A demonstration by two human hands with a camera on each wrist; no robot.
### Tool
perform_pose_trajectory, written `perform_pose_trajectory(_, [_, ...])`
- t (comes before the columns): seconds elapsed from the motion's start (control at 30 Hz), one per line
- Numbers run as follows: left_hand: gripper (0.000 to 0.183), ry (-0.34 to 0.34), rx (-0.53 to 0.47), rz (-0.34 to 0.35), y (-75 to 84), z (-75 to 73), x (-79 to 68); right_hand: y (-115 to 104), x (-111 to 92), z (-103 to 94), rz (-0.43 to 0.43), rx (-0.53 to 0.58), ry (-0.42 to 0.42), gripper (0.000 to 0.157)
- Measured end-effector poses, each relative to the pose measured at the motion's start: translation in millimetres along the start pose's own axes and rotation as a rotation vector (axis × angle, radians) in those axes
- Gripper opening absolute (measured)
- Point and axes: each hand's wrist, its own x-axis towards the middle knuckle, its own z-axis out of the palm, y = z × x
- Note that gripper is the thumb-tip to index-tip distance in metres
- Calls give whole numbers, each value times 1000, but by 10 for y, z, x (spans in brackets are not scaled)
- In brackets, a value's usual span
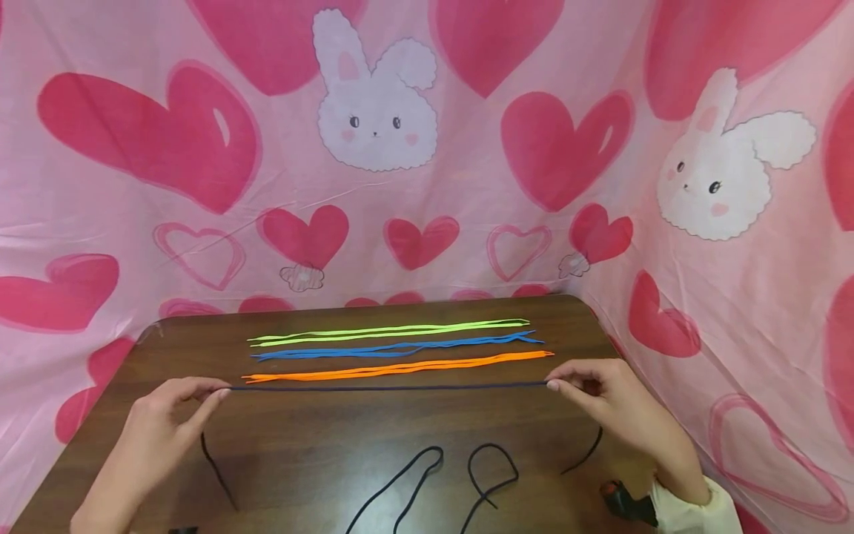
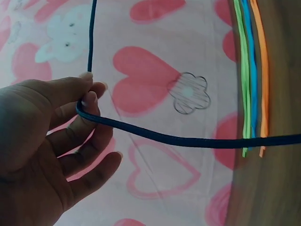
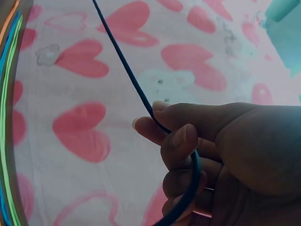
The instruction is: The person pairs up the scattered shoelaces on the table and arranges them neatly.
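Note:
A thin black shoelace is stretched straight and level above the table between both hands. At its left, my left hand pinches it between thumb and forefinger; a tail hangs below. My right hand pinches the other side the same way, and another tail drops beneath it. In the left wrist view the lace bends round the fingertips. The right wrist view shows the lace passing through the pinch and down across the curled fingers. Just beyond it lies a pair of orange laces.
Behind the orange pair, blue laces and lime green laces lie in parallel rows on the brown wooden table. Black lace lies in loops near the front edge. A pink heart-and-rabbit cloth hangs behind and at the sides.

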Motion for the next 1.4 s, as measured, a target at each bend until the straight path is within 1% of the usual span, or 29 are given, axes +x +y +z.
perform_pose_trajectory(0.17, [30, -9, -70, -34, -141, -34, -25, 226, 41, -35, 59, -13, -12, 11])
perform_pose_trajectory(0.3, [29, -23, -94, -79, -222, -85, -47, 420, 71, -59, 124, -13, -58, 5])
perform_pose_trajectory(0.37, [28, -33, -79, -97, -264, -107, -59, 515, 82, -69, 153, -4, -72, 4])
perform_pose_trajectory(0.47, [27, -44, -61, -116, -327, -126, -76, 648, 98, -85, 181, -2, -78, 7])
perform_pose_trajectory(0.63, [26, -32, -38, -111, -438, -122, -102, 826, 124, -104, 237, -13, -81, 15])
perform_pose_trajectory(0.8, [24, -17, 32, -101, -562, -103, -139, 975, 139, -103, 288, -25, -94, 21])
perform_pose_trajectory(0.97, [21, -42, 92, -127, -675, -88, -158, 1111, 139, -83, 321, -27, -102, 22])
perform_pose_trajectory(1.0, [21, -46, 103, -128, -698, -88, -160, 1136, 136, -79, 324, -26, -102, 23])
perform_pose_trajectory(1.13, [23, -39, 134, -94, -796, -100, -163, 1230, 113, -63, 332, -20, -94, 24])
perform_pose_trajectory(1.23, [21, -30, 142, -66, -870, -114, -155, 1303, 90, -52, 312, -28, -72, 21])
perform_pose_trajectory(1.4, [16, -36, 126, -63, -976, -128, -149, 1427, 60, -50, 269, -40, -26, 15])
